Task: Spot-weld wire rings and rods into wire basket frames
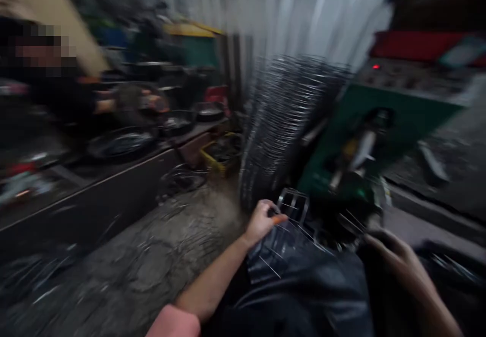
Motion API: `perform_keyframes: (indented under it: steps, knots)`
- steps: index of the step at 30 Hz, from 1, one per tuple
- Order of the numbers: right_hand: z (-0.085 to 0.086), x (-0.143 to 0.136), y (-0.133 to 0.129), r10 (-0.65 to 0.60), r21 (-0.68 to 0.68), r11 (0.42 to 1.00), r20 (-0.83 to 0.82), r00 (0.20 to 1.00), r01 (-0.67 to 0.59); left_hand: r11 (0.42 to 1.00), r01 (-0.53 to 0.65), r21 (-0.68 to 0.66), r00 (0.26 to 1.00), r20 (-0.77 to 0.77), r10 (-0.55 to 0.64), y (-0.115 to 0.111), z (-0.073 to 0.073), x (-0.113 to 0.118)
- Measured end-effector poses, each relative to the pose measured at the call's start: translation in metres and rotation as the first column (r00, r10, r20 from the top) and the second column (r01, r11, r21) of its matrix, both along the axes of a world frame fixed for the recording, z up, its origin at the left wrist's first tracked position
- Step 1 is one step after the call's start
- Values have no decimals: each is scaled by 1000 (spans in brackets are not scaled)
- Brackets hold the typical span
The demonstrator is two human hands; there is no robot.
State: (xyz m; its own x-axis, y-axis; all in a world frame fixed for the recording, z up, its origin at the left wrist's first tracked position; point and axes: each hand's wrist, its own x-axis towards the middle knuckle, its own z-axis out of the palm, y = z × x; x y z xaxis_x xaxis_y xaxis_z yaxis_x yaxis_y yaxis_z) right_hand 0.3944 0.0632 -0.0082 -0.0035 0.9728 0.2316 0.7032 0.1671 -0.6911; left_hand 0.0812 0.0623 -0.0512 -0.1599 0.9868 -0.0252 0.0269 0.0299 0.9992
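My left hand (261,220) is closed, fingers curled, at the near left side of a small bent metal wire frame (292,202). A bright orange patch shows at its fingertips; whether it is a cover or a separate piece I cannot tell. Over my lap lies a dark, shiny apron (322,281) with thin loose wires (270,267) on it. My right hand (391,251) reaches beside the lower part of a green machine (402,119); its fingers are smeared and dark, so their grip is unclear.
A tall leaning stack of wire racks (284,114) stands ahead, left of the machine. Scrap wire litters the floor (152,266). At left, a person (56,88) works at a long bench (114,185) with round pans. A yellow crate (220,154) sits by its end.
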Motion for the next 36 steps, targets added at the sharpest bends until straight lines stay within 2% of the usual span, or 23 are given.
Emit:
perform_keyframes:
  steps: [2, 4, 6, 8, 11, 14, 16, 20, 23, 36]
  knots:
    - [3, 18, -18, -58, -107, 993, -70, 996, 50, 987, 121, -109, 976, 196, -98, 7, -4, 6]
    - [2, 22, -16, -122, -85, 990, -134, 983, 112, 958, 215, -192, 920, 368, -133, 11, -5, 14]
    - [-2, 22, -5, -147, -35, 989, -161, 976, 143, 956, 221, -193, 897, 425, -122, 16, -2, 23]
    - [-4, 24, 4, -153, 38, 986, -166, 974, 162, 967, 203, -154, 907, 401, -127, 24, 5, 33]
    - [-3, 29, 12, -158, 227, 957, -110, 981, 179, 968, 237, -77, 914, 355, -195, 42, 14, 48]
    - [-7, 33, 19, -135, 336, 933, -15, 991, 132, 954, 301, -2, 903, 321, -284, 61, 13, 64]
    - [-18, 33, 26, -110, 339, 936, 23, 994, 96, 947, 322, -11, 900, 314, -302, 69, 6, 76]
    - [-46, 32, 42, -81, 314, 948, 80, 994, 52, 934, 329, -140, 910, 313, -273, 80, -10, 97]
    - [-60, 35, 53, -78, 303, 952, 95, 992, 45, 919, 342, -199, 916, 290, -278, 87, -16, 108]
    - [-74, 46, 82, -21, 260, 965, 0, 1000, 20, 911, 328, -249, 926, 277, -258, 107, -17, 120]
